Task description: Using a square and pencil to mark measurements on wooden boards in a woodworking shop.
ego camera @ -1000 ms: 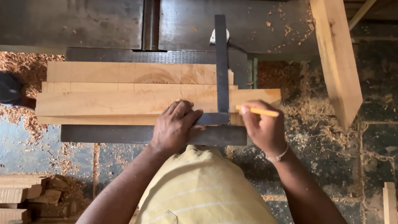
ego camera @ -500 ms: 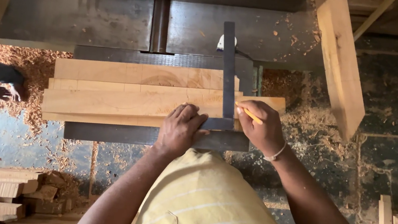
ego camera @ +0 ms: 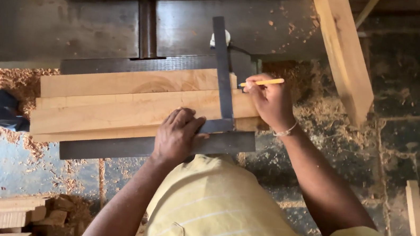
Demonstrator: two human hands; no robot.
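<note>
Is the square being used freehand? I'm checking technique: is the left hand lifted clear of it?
No: the left hand presses down on the metal square lying across the wooden boards.
</note>
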